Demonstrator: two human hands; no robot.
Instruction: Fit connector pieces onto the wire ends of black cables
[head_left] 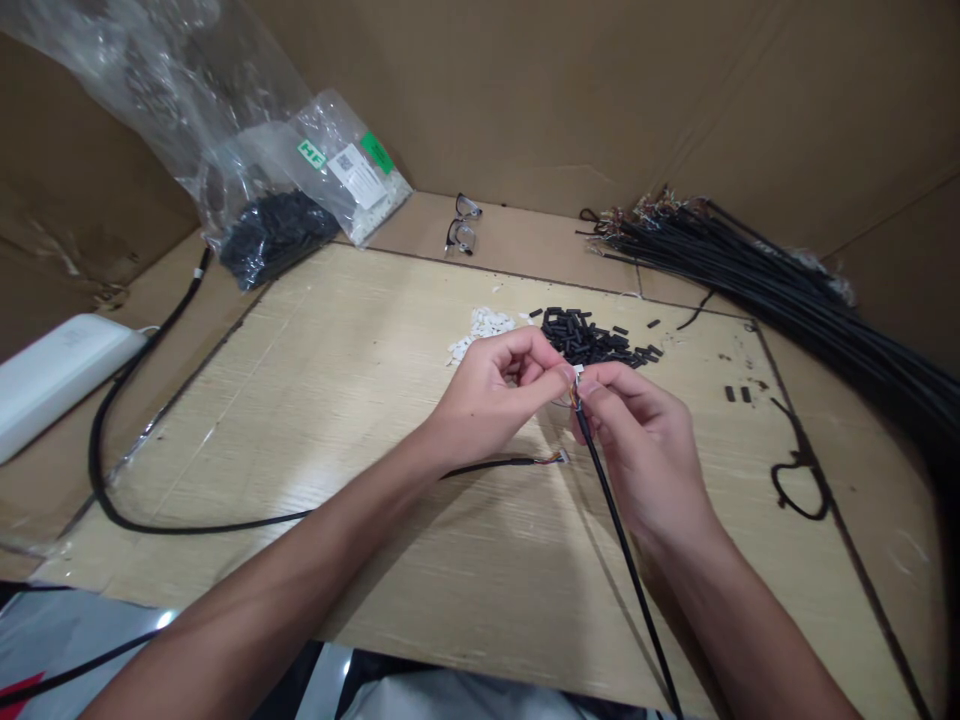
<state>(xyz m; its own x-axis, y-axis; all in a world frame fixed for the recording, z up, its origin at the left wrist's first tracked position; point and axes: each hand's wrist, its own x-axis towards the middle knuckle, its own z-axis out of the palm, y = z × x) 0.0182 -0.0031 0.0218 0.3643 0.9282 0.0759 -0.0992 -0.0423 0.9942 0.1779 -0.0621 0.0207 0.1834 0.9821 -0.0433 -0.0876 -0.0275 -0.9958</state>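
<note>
My left hand (487, 395) pinches at the connector (578, 369), right hand (651, 440) holds the wires (574, 394); I shouldn't tug the near cable (611, 500).

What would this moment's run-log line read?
left hand: pinching at white connector | right hand: pinching at coloured wires | black cable: exits frame bottom | beyond hands: white pieces, black tubes

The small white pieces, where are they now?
In the head view, the small white pieces lie near the centre, just beyond the left hand and left of the black tube pieces.
</note>
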